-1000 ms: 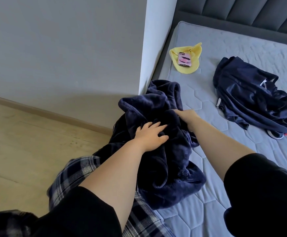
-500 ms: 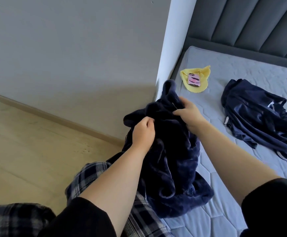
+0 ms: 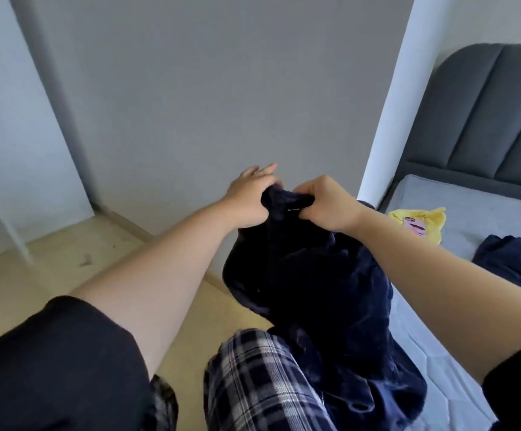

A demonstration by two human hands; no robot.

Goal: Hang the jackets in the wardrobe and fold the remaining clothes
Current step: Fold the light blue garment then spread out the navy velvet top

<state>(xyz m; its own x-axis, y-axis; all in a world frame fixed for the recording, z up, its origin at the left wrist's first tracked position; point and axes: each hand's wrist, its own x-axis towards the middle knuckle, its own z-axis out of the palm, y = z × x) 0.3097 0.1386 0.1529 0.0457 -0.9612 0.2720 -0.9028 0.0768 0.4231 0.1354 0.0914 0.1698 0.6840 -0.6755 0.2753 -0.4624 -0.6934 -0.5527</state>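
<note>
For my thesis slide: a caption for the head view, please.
Both hands, left hand and right hand, lift a dark navy fleece jacket by its top edge beside the grey mattress.

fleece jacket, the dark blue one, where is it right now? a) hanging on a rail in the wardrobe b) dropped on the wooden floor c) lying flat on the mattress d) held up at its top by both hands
d: the left hand and the right hand both grip the top edge of the fleece jacket, and its body hangs down in front of the person beside the mattress.
</note>
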